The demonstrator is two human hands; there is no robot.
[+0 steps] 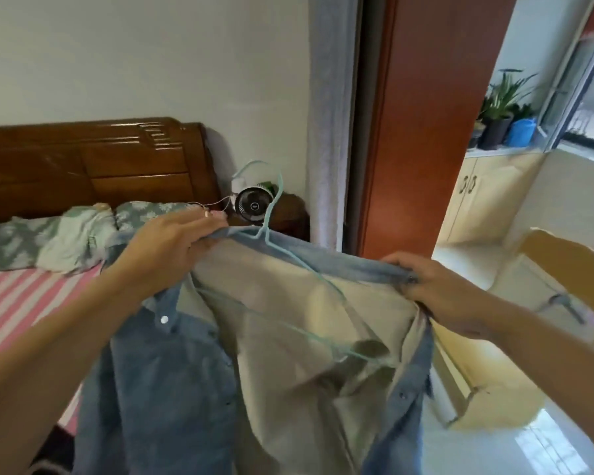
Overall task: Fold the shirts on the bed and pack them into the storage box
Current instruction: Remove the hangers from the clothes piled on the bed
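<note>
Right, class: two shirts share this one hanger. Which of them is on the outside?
The blue denim shirt. Both hands, left and right, grip its collar band, and the beige shirt hangs inside it on the green hanger.

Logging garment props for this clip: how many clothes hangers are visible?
1: a pale green wire hanger inside the blue denim shirt held up by both hands; others could be hidden beneath the fabric.
</note>
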